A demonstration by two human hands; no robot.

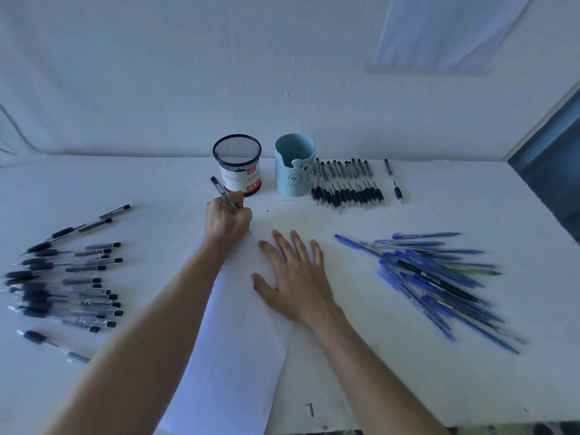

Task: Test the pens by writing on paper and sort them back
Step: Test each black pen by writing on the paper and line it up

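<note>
**Pen down on paper, left grip writing**

Pinching a slim, clear-barrelled pen (221,191) in the left grip (229,221), curled tight round the lower barrel. Black top tilted up and away, tip down at the far end of the paper (238,356). Pressing that long, smooth white sheet flat with the right grip (293,277), just right of the left one. Spread wide open, palm down, holding nothing. Faint scribble marks along the sheet's left edge, beside the left wrist.

Just beyond the left grip: a round black wire-mesh cup (237,152) with a white-and-red label band, standing upright. Next to it, further right, a smooth pale-blue cup (293,171) with a bear face and a notched rim. Seeing only inner mesh through the first mouth; cannot tell what sits inside the blue one.

Beyond and right of the right grip, hard by the blue cup: a tidy row of black pens (345,194), dark sleeves side by side. Well off to the right of the right grip: a loose, criss-crossed heap of blue pens (439,277), with one black and one green among them. Far left of the left grip: black-capped pens (62,287) with clear barrels, fanned in rough rows.

Open matte white worktop (408,387) between the right grip and the blue heap, and on down to the near edge. Plain white wall (188,89) closing off the far edge, right behind the cups.
</note>
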